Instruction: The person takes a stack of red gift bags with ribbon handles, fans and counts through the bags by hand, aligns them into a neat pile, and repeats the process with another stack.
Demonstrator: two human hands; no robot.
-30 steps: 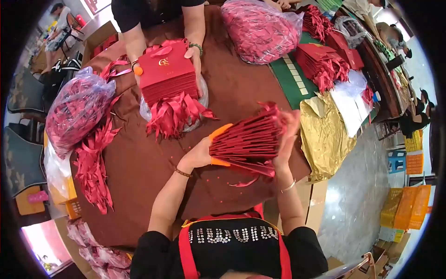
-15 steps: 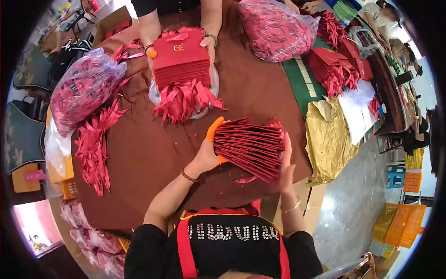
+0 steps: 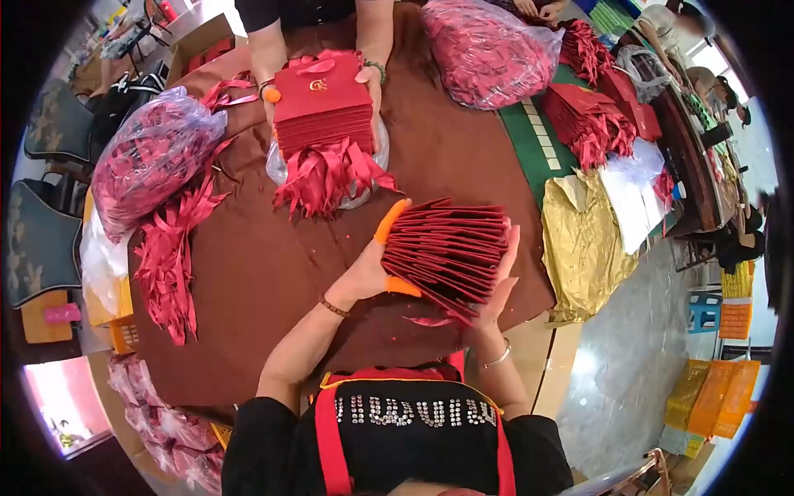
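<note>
A fanned stack of red paper gift bags, edges facing up, is held between my two hands above the brown-covered table. My left hand, with orange covers on its thumb and a finger, grips the left side of the stack. Against the right side lies my right hand, its fingers up along the edges and its palm low. A loose end of red ribbon hangs below the stack. Across the table, another person's hands hold a neat stack of red bags with ribbons spilling toward me.
Bundles of red ribbon and a clear plastic bag of red items lie at left. Another full plastic bag sits at the back. Gold wrapping and more red bags are at right. A brown cloth covers the table.
My right hand has moved in and lower against the stack's right side. The stack has turned slightly and its edges are fanned wider. The other person's hands stay in place.
</note>
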